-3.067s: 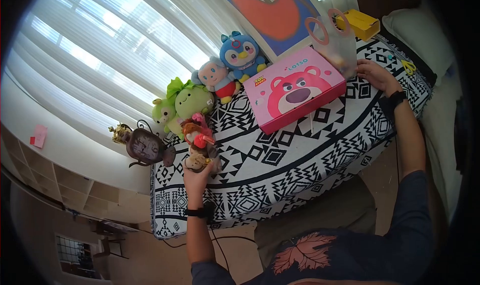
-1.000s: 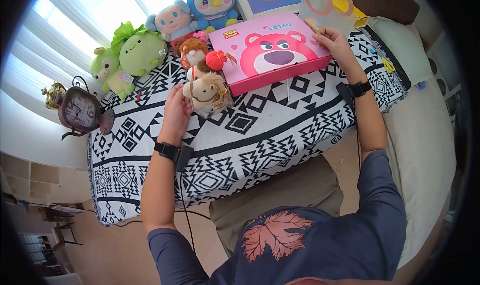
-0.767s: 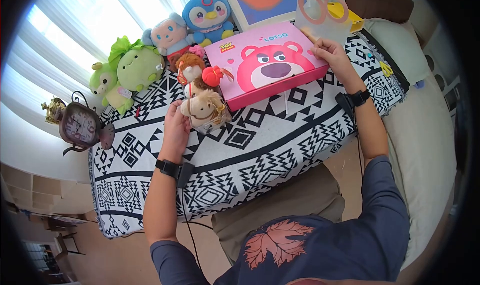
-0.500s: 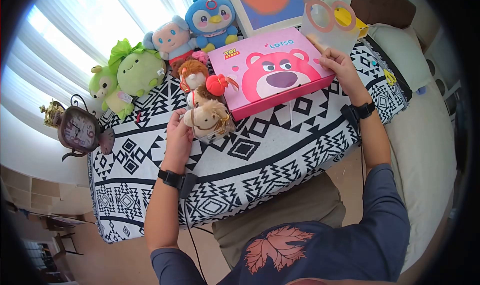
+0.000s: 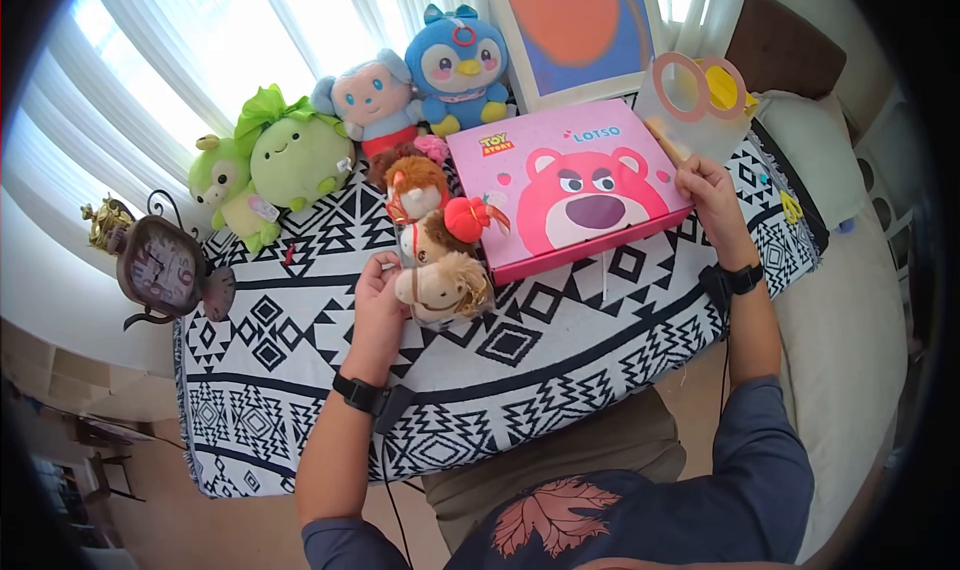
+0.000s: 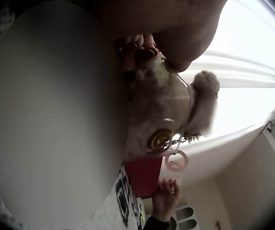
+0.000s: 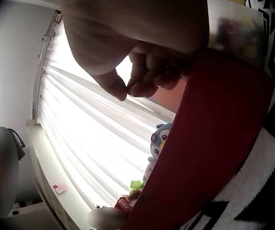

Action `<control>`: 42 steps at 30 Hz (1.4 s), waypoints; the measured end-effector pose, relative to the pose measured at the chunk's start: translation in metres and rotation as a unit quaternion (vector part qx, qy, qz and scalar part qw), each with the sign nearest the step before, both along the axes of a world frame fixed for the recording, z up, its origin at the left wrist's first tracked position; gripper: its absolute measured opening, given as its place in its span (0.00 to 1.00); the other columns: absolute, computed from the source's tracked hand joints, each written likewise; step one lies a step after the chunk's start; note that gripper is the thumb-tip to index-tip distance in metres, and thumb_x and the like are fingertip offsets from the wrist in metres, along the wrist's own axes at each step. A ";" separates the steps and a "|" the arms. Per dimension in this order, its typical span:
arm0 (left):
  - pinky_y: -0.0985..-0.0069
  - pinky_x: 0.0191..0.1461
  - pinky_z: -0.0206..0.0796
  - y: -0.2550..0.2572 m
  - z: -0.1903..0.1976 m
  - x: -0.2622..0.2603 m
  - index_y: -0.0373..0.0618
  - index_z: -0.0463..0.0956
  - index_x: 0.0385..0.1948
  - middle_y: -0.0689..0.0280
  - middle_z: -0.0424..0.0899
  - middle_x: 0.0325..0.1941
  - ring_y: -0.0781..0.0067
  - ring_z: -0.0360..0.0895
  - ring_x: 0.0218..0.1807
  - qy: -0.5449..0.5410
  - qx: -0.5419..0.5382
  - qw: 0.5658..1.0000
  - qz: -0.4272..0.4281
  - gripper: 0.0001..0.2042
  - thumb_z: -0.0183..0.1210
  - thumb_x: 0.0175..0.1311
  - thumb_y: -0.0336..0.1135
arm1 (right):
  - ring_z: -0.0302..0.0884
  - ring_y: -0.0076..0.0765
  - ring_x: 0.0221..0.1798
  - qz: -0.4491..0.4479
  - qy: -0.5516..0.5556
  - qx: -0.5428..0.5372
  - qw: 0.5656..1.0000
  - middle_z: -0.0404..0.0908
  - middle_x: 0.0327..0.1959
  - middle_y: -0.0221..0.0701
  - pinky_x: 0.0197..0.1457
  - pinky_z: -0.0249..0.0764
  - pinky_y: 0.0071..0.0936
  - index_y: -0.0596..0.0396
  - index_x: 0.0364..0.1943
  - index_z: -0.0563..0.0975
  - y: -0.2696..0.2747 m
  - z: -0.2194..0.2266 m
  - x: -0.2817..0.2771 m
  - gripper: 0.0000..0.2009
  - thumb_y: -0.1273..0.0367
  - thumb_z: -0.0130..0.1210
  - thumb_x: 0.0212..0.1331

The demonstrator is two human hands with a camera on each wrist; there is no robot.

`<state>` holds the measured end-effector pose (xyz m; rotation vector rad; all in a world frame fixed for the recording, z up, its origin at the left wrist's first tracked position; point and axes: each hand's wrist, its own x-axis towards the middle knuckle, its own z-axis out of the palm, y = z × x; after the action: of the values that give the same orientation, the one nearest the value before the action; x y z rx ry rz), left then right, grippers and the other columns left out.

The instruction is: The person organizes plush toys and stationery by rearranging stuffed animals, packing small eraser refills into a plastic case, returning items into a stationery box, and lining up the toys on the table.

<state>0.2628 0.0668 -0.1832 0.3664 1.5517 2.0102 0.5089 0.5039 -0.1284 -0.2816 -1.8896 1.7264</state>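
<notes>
My left hand (image 5: 378, 315) grips the left side of a cream plush horse (image 5: 438, 285) in clear packaging, at the near end of a row of small plush horses. In the left wrist view, its thumb and fingers close on the clear packaging (image 6: 159, 100). The row stands along the left side of the pink Lotso box (image 5: 590, 185). At the box's right edge is my right hand (image 5: 715, 210), fingers loosely curled. In the right wrist view, its thumb and a fingertip meet above the red box side (image 7: 204, 143), with nothing visible between them.
Green plushes (image 5: 298, 160), a grey-blue plush (image 5: 372, 100) and a blue penguin plush (image 5: 459, 65) sit along the curtain side. An ornate clock (image 5: 160, 265) stands far left. Behind my right hand are a translucent bag (image 5: 680, 120) and yellow scissors (image 5: 791, 208).
Since the earliest frame, the plush horse row has moved right with my left hand, up to the pink box. My right hand has shifted from beside the translucent bag to the box's right edge.
</notes>
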 end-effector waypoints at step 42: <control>0.88 0.32 0.70 -0.003 0.000 -0.004 0.34 0.58 0.79 0.66 0.92 0.43 0.86 0.85 0.35 0.023 0.016 1.000 -0.004 0.34 0.62 0.73 0.28 | 0.66 0.17 0.36 0.040 0.025 -0.036 0.998 0.73 0.30 0.20 0.44 0.60 0.18 0.53 0.37 0.78 0.012 -0.004 0.002 0.08 0.66 0.57 0.75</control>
<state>0.2592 0.0638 -0.1831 0.4338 1.5452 2.0354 0.5111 0.5163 -0.1327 -0.1893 -1.8279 1.8396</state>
